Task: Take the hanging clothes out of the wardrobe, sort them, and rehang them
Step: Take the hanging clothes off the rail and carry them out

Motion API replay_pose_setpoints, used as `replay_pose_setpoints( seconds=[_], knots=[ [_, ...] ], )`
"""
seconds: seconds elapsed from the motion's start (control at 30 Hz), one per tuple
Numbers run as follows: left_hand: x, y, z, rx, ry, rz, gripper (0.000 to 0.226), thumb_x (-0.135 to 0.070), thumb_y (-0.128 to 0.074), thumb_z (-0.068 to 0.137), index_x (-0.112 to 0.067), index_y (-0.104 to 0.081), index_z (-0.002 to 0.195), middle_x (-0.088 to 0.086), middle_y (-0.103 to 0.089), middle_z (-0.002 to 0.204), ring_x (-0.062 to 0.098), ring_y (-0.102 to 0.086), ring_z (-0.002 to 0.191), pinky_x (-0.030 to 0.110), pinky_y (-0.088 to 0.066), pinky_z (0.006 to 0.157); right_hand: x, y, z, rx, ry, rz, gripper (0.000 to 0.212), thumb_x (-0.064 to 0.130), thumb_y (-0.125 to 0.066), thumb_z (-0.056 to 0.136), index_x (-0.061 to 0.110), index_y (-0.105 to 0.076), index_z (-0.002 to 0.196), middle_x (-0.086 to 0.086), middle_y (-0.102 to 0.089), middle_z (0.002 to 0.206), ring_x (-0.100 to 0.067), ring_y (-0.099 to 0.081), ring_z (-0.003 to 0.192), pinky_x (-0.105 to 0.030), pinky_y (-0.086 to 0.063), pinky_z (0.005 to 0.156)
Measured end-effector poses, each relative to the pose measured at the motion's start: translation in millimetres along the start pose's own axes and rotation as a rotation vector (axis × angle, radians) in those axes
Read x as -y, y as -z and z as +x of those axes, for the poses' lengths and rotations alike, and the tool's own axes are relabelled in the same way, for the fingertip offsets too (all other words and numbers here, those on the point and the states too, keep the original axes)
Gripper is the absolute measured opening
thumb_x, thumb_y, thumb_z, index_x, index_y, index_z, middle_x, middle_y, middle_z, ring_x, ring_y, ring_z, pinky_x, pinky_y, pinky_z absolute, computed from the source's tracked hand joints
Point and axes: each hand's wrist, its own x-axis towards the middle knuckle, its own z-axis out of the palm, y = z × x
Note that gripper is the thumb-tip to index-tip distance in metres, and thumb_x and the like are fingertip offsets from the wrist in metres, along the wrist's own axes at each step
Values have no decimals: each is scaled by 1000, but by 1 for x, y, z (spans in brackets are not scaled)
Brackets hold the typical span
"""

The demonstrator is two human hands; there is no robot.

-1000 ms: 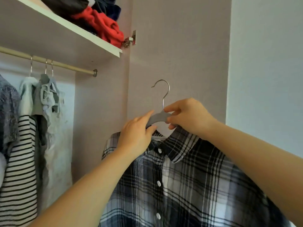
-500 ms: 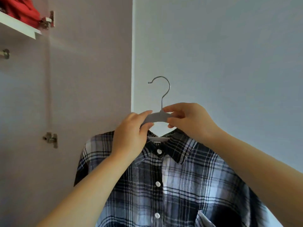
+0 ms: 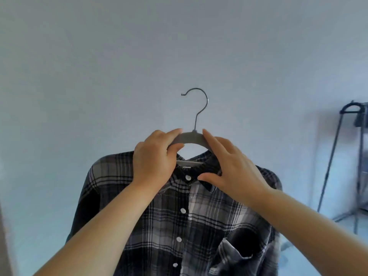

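Observation:
A black, grey and white plaid shirt point(image 3: 199, 226) with white buttons hangs on a grey hanger point(image 3: 191, 137) with a metal hook, held up in front of a plain wall. My left hand point(image 3: 153, 162) pinches the hanger's left arm just beside the hook, thumb under and forefinger over it. My right hand point(image 3: 233, 170) lies with straight fingers on the hanger's right arm and the collar, its thumb on the collar front. The wardrobe rail and the other hanging clothes are out of view.
A pale blue-grey wall point(image 3: 179, 46) fills the background. At the right edge stands a dark metal stand with thin legs point(image 3: 328, 166) on a light floor. A blurred sliver of the wardrobe's edge point(image 3: 3, 236) shows at the lower left.
The view has swung right, away from the wardrobe, carrying the shirt along. My right hand has loosened from gripping the hanger's neck to lying flat on hanger and collar.

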Motion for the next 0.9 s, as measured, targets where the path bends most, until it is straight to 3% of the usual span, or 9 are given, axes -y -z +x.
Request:
replay_pose_setpoints(
  seconds=[0.1, 0.23, 0.43, 0.63, 0.8, 0.9],
  knots=[
    [-42, -40, -10, 28, -38, -131, 35, -18, -69, 82, -17, -66, 117, -8, -52, 76, 11, -46, 67, 41, -49, 62, -33, 23, -40, -9, -98, -146, 96, 48, -61, 84, 37, 12, 145, 6, -28, 143, -17, -39, 123, -28, -36, 99],
    [-107, -88, -21, 89, -35, -288, 34, -20, -67, 84, -20, -65, 118, -9, -51, 76, 11, -47, 70, 40, -49, 65, -77, 58, -93, -60, -186, -311, 94, 41, -65, 83, 31, 0, 148, 1, -40, 136, -24, -48, 116, -35, -41, 94],
    [-224, -154, -30, 184, -78, -487, 35, -20, -65, 86, -22, -63, 121, -6, -48, 75, 13, -46, 71, 41, -47, 70, -149, 126, -173, -108, -286, -598, 95, 35, -82, 66, 14, -33, 144, -6, -59, 108, -27, -63, 87, -38, -54, 66],
    [-363, -218, -43, 264, -158, -681, 37, -16, -67, 84, -19, -63, 121, 4, -55, 75, 23, -53, 70, 46, -49, 68, -221, 214, -268, -109, -375, -758, 92, 35, -82, 67, 13, -35, 143, -4, -59, 107, -27, -62, 90, -36, -55, 60],
    [-471, -254, -65, 334, -200, -856, 38, -15, -66, 85, -19, -62, 123, 4, -58, 79, 21, -54, 73, 37, -45, 69, -261, 279, -347, -97, -442, -852, 92, 30, -82, 67, 12, -35, 143, -7, -58, 110, -29, -61, 92, -38, -56, 61],
    [-529, -270, -82, 397, -178, -972, 38, -16, -64, 87, -21, -61, 124, -2, -53, 82, 15, -48, 76, 30, -41, 73, -276, 311, -391, -73, -495, -926, 91, 31, -82, 66, 13, -34, 141, -6, -58, 105, -27, -61, 85, -33, -53, 55]
  ],
)
